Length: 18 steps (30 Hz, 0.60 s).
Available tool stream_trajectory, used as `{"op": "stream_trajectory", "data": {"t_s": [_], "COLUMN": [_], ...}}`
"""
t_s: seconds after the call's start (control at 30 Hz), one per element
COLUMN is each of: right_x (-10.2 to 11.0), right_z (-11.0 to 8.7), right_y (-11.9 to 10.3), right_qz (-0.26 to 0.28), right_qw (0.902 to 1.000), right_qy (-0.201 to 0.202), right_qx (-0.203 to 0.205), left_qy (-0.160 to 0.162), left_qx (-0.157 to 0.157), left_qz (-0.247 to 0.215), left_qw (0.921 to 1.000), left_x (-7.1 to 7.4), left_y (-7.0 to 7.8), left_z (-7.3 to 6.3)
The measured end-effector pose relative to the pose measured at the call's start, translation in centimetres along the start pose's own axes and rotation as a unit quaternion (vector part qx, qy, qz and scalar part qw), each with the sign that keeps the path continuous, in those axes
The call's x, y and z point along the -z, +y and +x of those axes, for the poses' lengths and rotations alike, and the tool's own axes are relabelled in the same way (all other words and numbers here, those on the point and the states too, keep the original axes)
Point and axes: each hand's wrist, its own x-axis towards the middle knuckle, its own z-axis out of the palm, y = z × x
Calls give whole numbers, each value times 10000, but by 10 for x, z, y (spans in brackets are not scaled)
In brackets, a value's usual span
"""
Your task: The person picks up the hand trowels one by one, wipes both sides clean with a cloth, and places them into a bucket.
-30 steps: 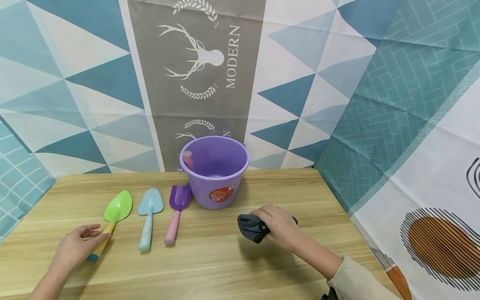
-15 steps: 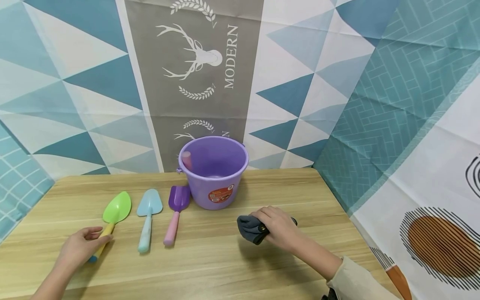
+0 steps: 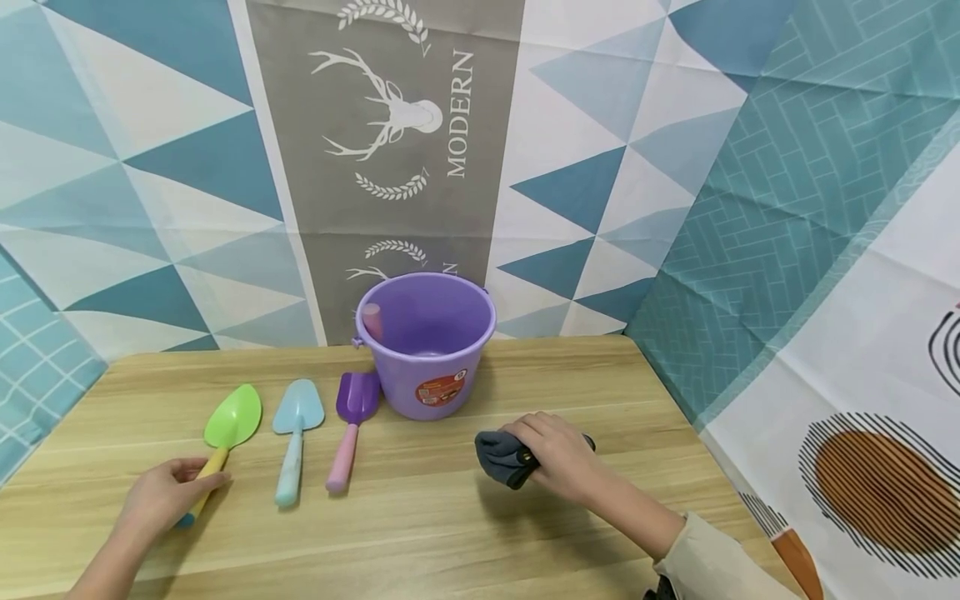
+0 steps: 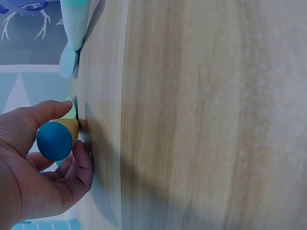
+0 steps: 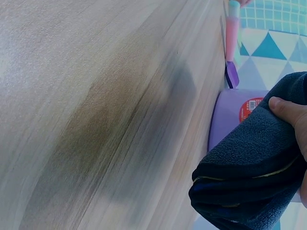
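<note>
My left hand (image 3: 161, 500) is at the yellow handle of a green toy trowel (image 3: 234, 417), its thumb on one side and curled fingers on the other. The left wrist view shows the handle's blue end (image 4: 54, 141) between them. A folded dark grey cloth (image 3: 501, 457) with black edging is gripped in my right hand (image 3: 558, 454), above the table. In the right wrist view the thumb presses on the cloth (image 5: 249, 139). To the right of the green trowel lie a light blue trowel (image 3: 298, 408) and a purple scoop with a pink handle (image 3: 343, 458).
A purple bucket (image 3: 431, 383) with a red label stands at the back of the wooden table (image 3: 420, 542). The end of a pink handle (image 3: 372, 320) shows inside it. Patterned cloth walls (image 3: 585, 167) rise behind and at the sides.
My left hand has moved slightly to the right along the trowel's handle, its fingers drawing in around it. The right hand and cloth stay put. The whole head view has shifted slightly.
</note>
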Motion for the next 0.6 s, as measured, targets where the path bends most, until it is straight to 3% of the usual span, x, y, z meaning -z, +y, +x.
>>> {"op": "stream_trajectory", "data": {"t_s": [0.6], "right_x": [0], "right_z": [-1], "right_y": [0], "right_qz": [-23], "right_qw": [9999], "right_qy": [-93], "right_qx": [41], "left_qy": [122], "left_qx": [-81], "left_qz": [92], "left_qw": [9999], "left_x": [0], "left_y": [0], "left_z": [-2]}}
